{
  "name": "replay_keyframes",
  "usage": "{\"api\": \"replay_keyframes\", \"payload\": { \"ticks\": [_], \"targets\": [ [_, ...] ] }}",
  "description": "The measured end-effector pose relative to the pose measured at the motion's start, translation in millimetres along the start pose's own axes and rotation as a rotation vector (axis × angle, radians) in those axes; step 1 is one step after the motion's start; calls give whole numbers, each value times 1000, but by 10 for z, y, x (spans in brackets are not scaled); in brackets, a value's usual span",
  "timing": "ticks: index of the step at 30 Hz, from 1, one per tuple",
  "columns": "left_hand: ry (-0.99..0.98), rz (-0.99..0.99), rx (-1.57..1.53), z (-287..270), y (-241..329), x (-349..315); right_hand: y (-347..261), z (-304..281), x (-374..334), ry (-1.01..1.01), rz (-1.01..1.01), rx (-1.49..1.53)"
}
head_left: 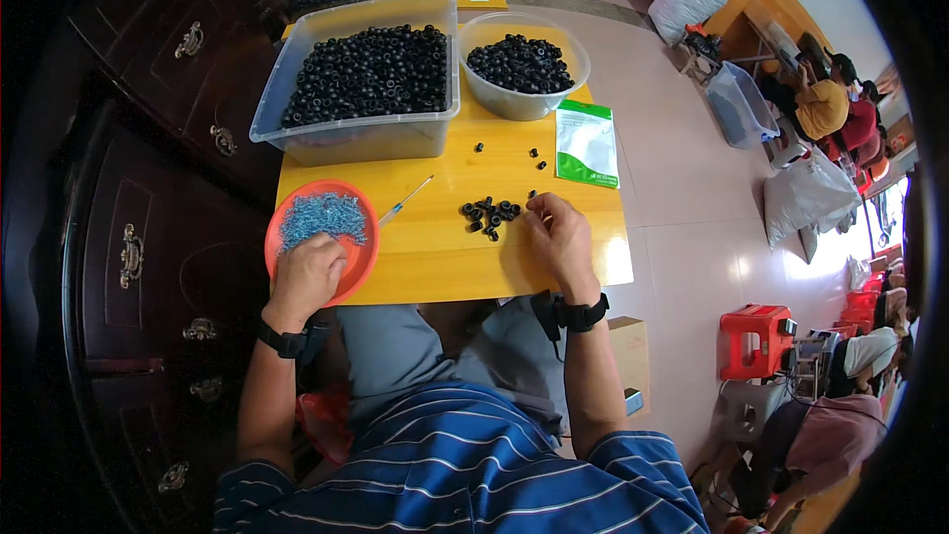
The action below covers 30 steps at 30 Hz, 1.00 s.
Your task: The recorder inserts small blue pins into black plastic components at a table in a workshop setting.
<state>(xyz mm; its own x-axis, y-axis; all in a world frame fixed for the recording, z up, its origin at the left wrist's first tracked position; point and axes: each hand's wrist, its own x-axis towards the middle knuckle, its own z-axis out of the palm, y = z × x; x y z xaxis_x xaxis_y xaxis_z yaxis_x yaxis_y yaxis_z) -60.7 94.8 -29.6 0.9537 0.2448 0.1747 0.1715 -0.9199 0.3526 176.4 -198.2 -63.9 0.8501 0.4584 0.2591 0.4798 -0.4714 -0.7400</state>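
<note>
My left hand (308, 277) rests over an orange-red plate (364, 272), its fingers bent together at the edge of a heap of small, thin blue pieces (324, 218). What the fingertips hold there is hidden. My right hand (561, 237) is on the table's right side with thumb and fingers drawn together. A small black piece (532, 195) shows just beyond its fingertips; I cannot make out what is pinched. Left of this hand lies a loose cluster of small black ring-like pieces (489, 216). Between plate and cluster lies a thin tool with a pale blue handle (394, 211).
A large clear bin (371, 143) and a round clear tub (524, 104), both holding black pieces, stand at the back. A green-and-white packet (587, 146) lies at the yellow table's (425, 272) right edge. Dark drawers (129, 188) flank the left. Other people (825, 111) sit far right.
</note>
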Motion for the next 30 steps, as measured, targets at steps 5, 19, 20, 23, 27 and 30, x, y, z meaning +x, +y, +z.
{"api": "replay_keyframes", "payload": {
  "ticks": [5,19,20,23,27,30],
  "targets": [
    [-28,-11,65,27,-44,21,-11,-42,56,17,-38,-43],
    [208,-96,-352,-94,156,-136,-97,59,152,-122,-144,-237],
    [209,-97,-352,-96,195,-149,-107,59,160,-123,-145,-237],
    [249,-117,-481,-85,296,-202,-131,58,176,-137,-125,-261],
    [284,-99,-516,-110,477,-192,-158,9,196,-49,-125,-187],
    [280,-119,-622,-43,573,-225,-217,-113,154,-16,-15,41]
  ]
}}
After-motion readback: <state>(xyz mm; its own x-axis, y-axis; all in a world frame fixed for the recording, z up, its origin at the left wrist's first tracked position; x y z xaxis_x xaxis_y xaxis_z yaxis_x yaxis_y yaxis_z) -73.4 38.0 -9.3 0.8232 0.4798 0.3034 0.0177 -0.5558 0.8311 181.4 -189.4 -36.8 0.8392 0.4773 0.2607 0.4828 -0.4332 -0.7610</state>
